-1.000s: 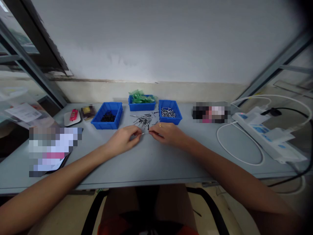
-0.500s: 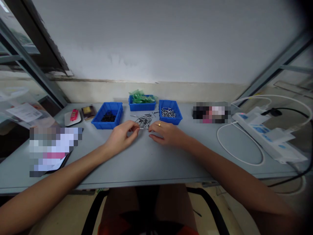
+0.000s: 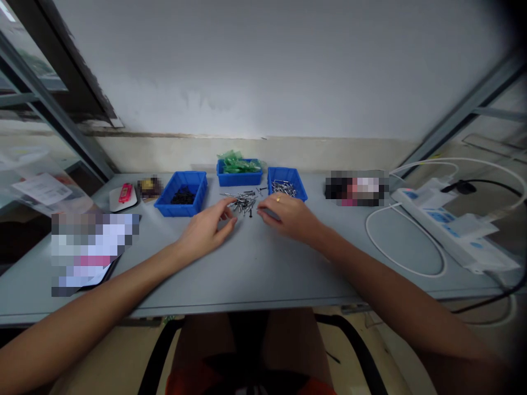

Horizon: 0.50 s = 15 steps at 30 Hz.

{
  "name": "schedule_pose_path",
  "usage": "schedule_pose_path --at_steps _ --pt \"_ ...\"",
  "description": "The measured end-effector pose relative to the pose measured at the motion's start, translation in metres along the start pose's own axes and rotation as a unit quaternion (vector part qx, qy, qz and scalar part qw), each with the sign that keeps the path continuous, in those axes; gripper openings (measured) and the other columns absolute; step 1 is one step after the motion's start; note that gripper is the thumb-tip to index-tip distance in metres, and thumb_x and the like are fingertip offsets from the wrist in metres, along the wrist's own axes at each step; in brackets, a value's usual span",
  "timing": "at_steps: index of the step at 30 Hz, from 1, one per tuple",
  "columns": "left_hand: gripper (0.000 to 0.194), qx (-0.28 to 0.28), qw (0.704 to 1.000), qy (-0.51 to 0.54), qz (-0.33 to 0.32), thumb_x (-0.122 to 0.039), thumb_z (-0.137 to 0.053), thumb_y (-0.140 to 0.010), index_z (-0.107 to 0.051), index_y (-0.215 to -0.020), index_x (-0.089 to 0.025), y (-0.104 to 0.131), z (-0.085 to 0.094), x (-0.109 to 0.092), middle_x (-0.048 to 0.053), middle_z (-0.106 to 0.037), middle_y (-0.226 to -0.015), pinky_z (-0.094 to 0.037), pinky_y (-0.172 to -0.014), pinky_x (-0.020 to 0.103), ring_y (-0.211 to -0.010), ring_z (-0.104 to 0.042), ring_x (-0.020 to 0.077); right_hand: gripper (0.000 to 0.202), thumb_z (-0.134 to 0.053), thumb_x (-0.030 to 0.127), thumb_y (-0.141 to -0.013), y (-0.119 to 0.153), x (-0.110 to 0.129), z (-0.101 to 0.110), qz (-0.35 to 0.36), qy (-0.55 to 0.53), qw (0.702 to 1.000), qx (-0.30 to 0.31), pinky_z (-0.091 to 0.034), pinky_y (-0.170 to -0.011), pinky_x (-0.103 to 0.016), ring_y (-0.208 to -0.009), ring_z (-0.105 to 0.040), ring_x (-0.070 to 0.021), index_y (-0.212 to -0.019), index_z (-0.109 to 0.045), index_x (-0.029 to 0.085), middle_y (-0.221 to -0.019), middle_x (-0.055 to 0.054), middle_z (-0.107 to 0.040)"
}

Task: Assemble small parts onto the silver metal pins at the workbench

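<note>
A loose pile of silver screws with a few dark ones lies on the grey table between my hands. At its left edge is my left hand, with thumb and forefinger apart and nothing visible between them. My right hand, wearing a ring, is just right of the pile, its fingers drawn together in a pinch. What those fingertips hold is too small to make out. Close to the front of the pile is a single dark screw. Beyond my right hand, a blue bin holds silver screws and is partly covered by that hand.
A blue bin with dark screws stands at the left, and another blue bin with green plastic packaging at the back. A white power strip with looping cables lies at the right. A pink device rests on a small scale at far left.
My right hand has shifted right and slightly away, towards the bin of silver screws. My left thumb and forefinger have parted. The dark screw at the pile's front is now visible.
</note>
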State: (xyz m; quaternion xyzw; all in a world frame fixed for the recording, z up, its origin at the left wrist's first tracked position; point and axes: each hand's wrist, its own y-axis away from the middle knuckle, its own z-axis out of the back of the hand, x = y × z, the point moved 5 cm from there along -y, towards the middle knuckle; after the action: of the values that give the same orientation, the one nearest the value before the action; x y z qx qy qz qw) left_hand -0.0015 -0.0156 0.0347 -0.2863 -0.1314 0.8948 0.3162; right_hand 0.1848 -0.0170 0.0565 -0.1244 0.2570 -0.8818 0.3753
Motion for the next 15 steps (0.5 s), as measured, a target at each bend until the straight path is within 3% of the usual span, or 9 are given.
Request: schedule_pose_path --at_steps 3,6,9,12,15 --pt "0.037 0.037 0.999 -0.026 -0.003 -0.031 -0.048 -0.090 -0.050 -0.125 -0.017 0.001 -0.005 0.001 0.006 -0.067 -0.095 -0.051 -0.074 0.031 -0.083 -0.063 0.0177 0.025 -0.042 0.030 -0.093 0.002 -0.027 0.007 -0.119 0.083 0.989 -0.035 -0.041 -0.074 -0.031 -0.085 -0.057 -0.0201 -0.094 -0.063 0.016 -0.089 -0.010 -0.067" --pt "0.032 0.059 0.997 -0.045 -0.005 -0.031 -0.048 -0.089 -0.056 -0.118 -0.017 0.001 -0.009 0.002 0.007 -0.067 -0.096 -0.051 -0.076 0.032 -0.084 -0.064 0.0184 0.029 -0.044 0.037 -0.092 0.006 -0.049 0.009 -0.200 0.136 0.970 -0.010 -0.038 -0.070 -0.032 -0.081 -0.056 -0.0222 -0.099 -0.063 0.016 -0.087 -0.010 -0.066" --pt "0.030 0.084 0.994 -0.068 -0.008 -0.030 -0.048 -0.089 -0.059 -0.113 -0.017 0.000 -0.012 0.002 0.008 -0.067 -0.098 -0.052 -0.079 0.035 -0.088 -0.064 0.0203 0.030 -0.044 0.037 -0.092 0.005 -0.051 0.008 -0.210 0.135 0.968 0.013 -0.037 -0.071 -0.031 -0.083 -0.056 -0.0227 -0.101 -0.062 0.016 -0.088 -0.010 -0.066" --pt "0.026 0.108 0.991 -0.081 -0.017 -0.029 -0.048 -0.090 -0.062 -0.109 -0.017 0.000 -0.015 0.001 0.009 -0.067 -0.101 -0.051 -0.085 0.038 -0.096 -0.062 0.0225 0.025 -0.042 0.033 -0.093 0.002 -0.039 0.003 -0.188 0.087 0.978 0.035 -0.037 -0.072 -0.029 -0.086 -0.056 -0.0196 -0.097 -0.062 0.017 -0.092 -0.008 -0.066" --pt "0.025 0.118 0.989 -0.085 -0.025 -0.028 -0.048 -0.090 -0.063 -0.106 -0.016 0.000 -0.017 0.001 0.010 -0.066 -0.102 -0.049 -0.089 0.040 -0.099 -0.061 0.0236 0.022 -0.044 0.031 -0.093 0.004 -0.025 -0.011 -0.162 0.051 0.979 0.112 -0.035 -0.068 -0.027 -0.081 -0.056 -0.0164 -0.094 -0.062 0.018 -0.089 -0.006 -0.065"
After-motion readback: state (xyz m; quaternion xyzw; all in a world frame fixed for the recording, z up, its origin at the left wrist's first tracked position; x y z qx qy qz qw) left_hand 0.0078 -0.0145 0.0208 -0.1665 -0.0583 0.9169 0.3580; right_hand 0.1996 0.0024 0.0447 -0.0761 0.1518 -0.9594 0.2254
